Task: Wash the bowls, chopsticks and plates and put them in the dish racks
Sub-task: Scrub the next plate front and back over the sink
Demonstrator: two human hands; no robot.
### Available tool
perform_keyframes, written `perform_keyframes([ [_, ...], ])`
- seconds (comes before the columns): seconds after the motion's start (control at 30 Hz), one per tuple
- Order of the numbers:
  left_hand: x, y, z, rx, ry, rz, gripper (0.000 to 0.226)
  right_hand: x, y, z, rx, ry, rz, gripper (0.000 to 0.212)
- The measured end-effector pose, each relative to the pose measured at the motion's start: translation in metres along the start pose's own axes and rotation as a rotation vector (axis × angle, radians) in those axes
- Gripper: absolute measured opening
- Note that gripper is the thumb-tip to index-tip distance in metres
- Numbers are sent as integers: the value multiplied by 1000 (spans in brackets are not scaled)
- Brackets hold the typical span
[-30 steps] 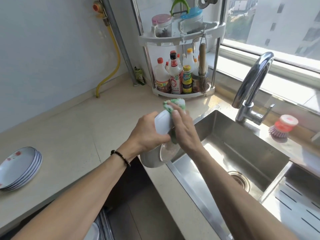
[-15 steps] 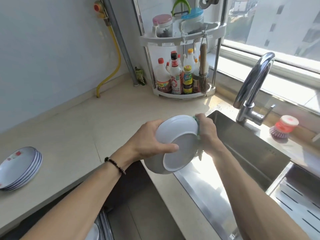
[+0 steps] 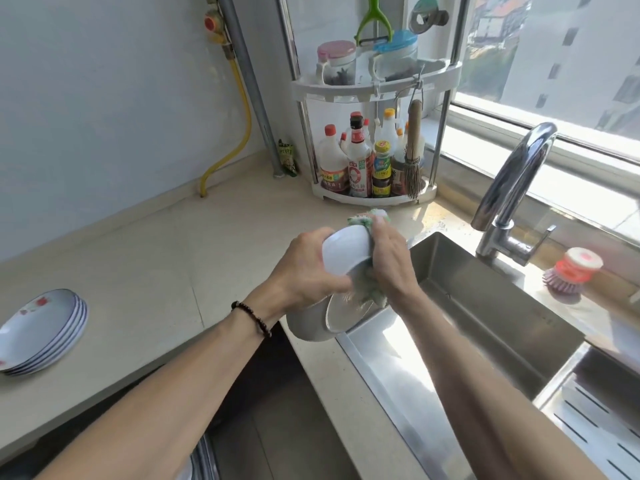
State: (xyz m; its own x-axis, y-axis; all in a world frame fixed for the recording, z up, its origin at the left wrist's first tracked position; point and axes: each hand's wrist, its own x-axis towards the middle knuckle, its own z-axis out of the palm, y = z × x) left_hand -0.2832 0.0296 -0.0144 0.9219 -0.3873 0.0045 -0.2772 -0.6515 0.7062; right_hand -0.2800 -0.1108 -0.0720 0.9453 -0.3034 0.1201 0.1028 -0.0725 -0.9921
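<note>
Bowl (image 3: 346, 251) tipped edge-on between left hand (image 3: 304, 271), right hand (image 3: 391, 261) scrubbing.

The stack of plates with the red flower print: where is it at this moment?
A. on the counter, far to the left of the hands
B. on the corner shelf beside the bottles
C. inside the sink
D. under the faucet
A. The stack of plates lies on the counter, well left of the left hand that holds the white bowl.
</note>
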Motion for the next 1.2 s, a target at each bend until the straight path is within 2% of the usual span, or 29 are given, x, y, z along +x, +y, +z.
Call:
perform_keyframes([
  [0.1,4,-2,0,6,71,-30,42,-15,-7,22,-116,-67,-138,48],
  [0.17,2,-1,-1,19,88,-20,43,-22,-8,26,-87,-72,-196,45],
  [0.23,-1,0,-6,43,82,4,46,-7,-9,19,82,-32,-85,47],
  [0.3,-2,-1,-9,51,89,-2,44,8,-4,15,127,1,53,45],
  [0.4,2,-1,-8,39,123,-26,39,-2,-4,35,-20,-37,-83,31],
  [0.47,2,2,-9,58,126,-10,36,-11,-6,40,-1,-52,-131,28],
  [0.53,-2,3,-14,61,113,21,40,-7,-12,31,96,-32,-38,27],
  [0.67,-14,5,-25,-79,90,122,46,3,-19,4,268,140,401,40],
  [0.73,-17,5,-28,-138,52,135,45,4,-14,-4,263,194,462,49],
  [0.8,-15,3,-33,-191,-36,77,49,5,-12,-9,175,196,468,43],
  [0.9,-1,4,-41,-116,-167,-14,51,6,-18,-12,22,135,380,36],
  [1.0,8,13,-38,54,-226,-2,49,7,-24,-9,-72,87,261,39],
  [1.1,9,12,-25,137,-129,24,43,-1,-25,3,-86,53,49,49],
  [1.2,8,8,-18,80,0,1,48,-19,-15,18,-176,-32,-165,44],
])
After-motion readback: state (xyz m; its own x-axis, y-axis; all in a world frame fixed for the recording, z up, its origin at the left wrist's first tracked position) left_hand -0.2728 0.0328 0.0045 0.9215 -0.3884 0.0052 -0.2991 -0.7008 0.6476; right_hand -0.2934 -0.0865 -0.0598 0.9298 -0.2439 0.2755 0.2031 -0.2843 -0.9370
